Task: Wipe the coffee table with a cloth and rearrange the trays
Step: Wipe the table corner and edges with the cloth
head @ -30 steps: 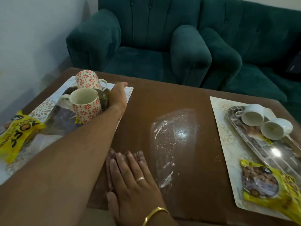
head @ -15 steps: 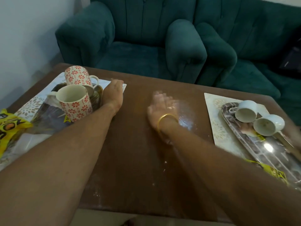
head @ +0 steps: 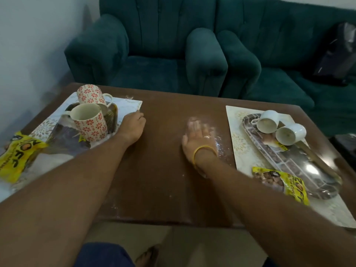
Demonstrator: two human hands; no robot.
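Note:
The brown coffee table carries a tray at each side. My right hand lies flat on the table's middle with straight, blurred fingers, over a whitish smeared patch; the cloth is hidden under it. My left hand rests against the right edge of the left patterned mat. On that mat sits a dark tray with two red-flowered mugs, the rear one tipped. The glossy right tray holds two white cups lying on their sides.
A yellow snack packet lies at the table's left edge, another on the right mat beside the tray. Green armchairs stand just behind the table. White specks dot the near tabletop.
My right hand swept from the near edge, where it pressed a brownish cloth, up and right to the table's middle. My left hand stayed by the left mat.

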